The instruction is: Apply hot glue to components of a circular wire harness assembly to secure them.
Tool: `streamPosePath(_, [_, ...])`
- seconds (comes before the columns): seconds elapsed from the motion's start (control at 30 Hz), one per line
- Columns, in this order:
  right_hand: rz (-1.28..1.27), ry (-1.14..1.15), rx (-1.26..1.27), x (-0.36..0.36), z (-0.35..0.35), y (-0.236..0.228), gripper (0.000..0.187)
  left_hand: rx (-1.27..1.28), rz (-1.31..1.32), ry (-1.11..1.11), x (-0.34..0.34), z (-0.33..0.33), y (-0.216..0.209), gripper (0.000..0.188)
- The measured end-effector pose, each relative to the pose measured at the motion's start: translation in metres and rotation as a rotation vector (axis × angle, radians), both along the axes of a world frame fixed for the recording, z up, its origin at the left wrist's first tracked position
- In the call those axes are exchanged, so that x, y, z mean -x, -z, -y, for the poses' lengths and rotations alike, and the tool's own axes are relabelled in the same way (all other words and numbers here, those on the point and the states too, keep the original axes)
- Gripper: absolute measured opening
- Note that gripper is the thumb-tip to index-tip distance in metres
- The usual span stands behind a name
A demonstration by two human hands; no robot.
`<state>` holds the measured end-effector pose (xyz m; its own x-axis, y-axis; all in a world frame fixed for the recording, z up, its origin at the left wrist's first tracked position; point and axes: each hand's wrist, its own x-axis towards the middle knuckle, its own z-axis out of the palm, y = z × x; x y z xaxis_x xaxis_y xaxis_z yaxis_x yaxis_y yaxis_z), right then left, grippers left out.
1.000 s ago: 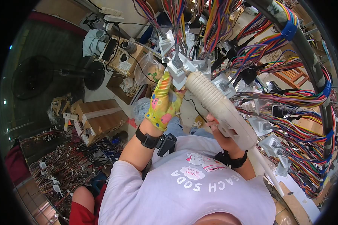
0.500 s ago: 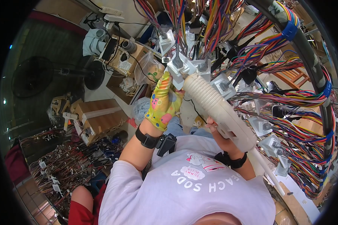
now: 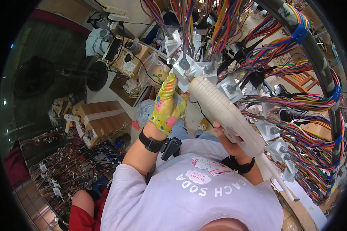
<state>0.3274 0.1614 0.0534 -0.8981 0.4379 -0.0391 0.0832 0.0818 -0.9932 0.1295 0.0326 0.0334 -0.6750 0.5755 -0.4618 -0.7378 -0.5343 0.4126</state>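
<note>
My left hand (image 3: 167,109) wears a yellow glove with coloured spots. Its fingers are closed on the lower left side of a white plastic connector block (image 3: 187,70), into which a grey-sleeved bundle of wires runs from above. In my right hand (image 3: 223,135), bare and mostly hidden beneath the tool, is a cream-coloured hot glue gun (image 3: 229,113). A white glue stick (image 3: 275,173) sticks out of its rear end. The ribbed front of the gun points at the block's lower right edge; whether the nozzle touches it I cannot tell.
Several more white connector blocks (image 3: 229,88) with coloured wire bundles (image 3: 293,102) hang along a curved dark pipe frame (image 3: 314,46) on the right. A cardboard box (image 3: 106,119), a black fan (image 3: 34,77) and piled wire harnesses (image 3: 65,165) are on the left. Someone's red-clothed leg (image 3: 81,213) shows lower left.
The glue gun has shifted very slightly to the right, its stick along with it. My left hand stays in place on the connector block.
</note>
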Motion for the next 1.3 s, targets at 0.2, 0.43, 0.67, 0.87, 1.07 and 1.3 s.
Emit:
streamPosePath(0.2, [-0.031,-0.076,-0.040,-0.003,-0.003,-0.001,0.042,0.282,-0.752,0.230,0.003,0.022,0.021,0.051])
streamPosePath(0.43, [-0.006,-0.022,0.189,-0.005,0.000,0.001,0.047,0.344,-0.992,0.229,0.000,0.020,0.013,0.051])
streamPosePath(0.67, [-0.175,-0.129,0.043,0.005,-0.005,-0.014,0.026,-0.099,0.024,-0.031,-0.001,-0.004,-0.016,0.033])
streamPosePath(0.87, [-0.207,-0.132,0.118,0.004,-0.004,-0.009,0.023,-0.136,0.077,-0.050,0.001,-0.002,-0.011,0.037])
streamPosePath(1.07, [-0.156,-0.092,0.135,0.004,-0.003,-0.011,0.024,-0.125,0.037,-0.052,0.001,-0.005,-0.011,0.037])
streamPosePath(1.3, [-0.086,-0.145,-0.059,-0.004,-0.010,-0.001,0.027,-0.117,0.068,-0.043,-0.002,-0.002,-0.014,0.036])
